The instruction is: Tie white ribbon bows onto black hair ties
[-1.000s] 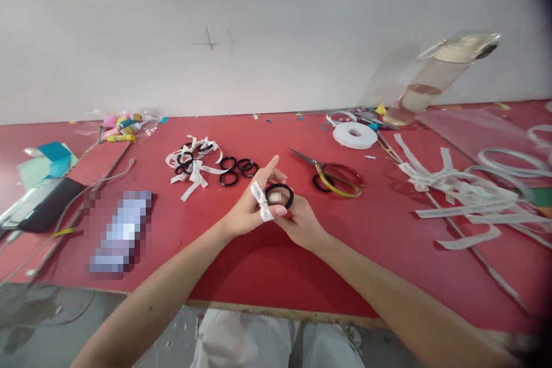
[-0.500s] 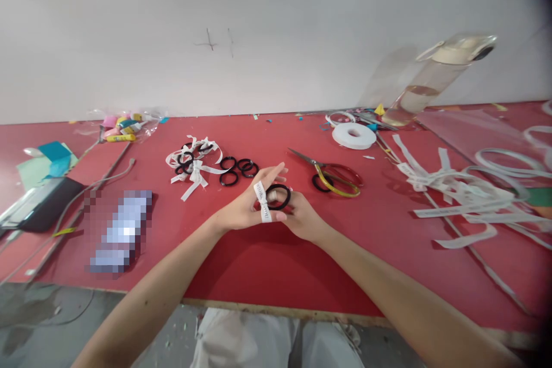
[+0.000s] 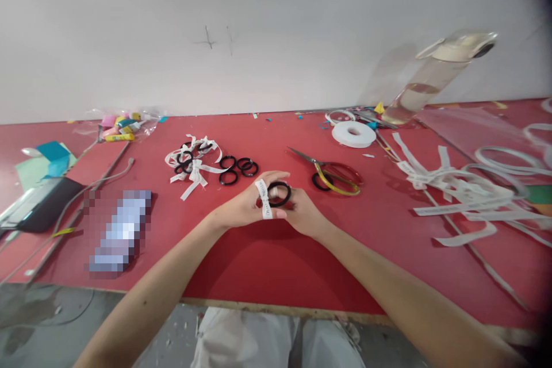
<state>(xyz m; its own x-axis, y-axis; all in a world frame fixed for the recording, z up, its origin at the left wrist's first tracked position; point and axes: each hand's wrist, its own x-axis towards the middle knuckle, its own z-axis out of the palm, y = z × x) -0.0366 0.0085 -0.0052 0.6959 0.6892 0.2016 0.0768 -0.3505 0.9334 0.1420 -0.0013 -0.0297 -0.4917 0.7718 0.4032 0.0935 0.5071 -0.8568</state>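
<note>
Over the front middle of the red table, my two hands meet around a black hair tie [image 3: 289, 194]. A white printed ribbon [image 3: 264, 200] is knotted on its left side, with one end pointing up and the other down. My left hand [image 3: 241, 204] holds the tie and ribbon from the left, thumb below and fingers above. From the right, my right hand [image 3: 305, 214] closes on the tie; its fingertips are largely hidden behind the ring. Scissors [image 3: 318, 165] with red and yellow handles lie just beyond my right hand, partly over another black hair tie [image 3: 318, 183].
Loose black hair ties [image 3: 228, 177] lie beside a pile of ribboned ones [image 3: 196, 167]. A white ribbon roll [image 3: 353, 134] and a water bottle [image 3: 425, 83] stand toward the back right. Cut ribbons [image 3: 466, 207] spread at right; a blurred-out phone [image 3: 123, 230] lies at left.
The raised fingers of my left hand have bent down closer over the hair tie. The tie and ribbon have shifted very slightly; my right hand stays at the ring.
</note>
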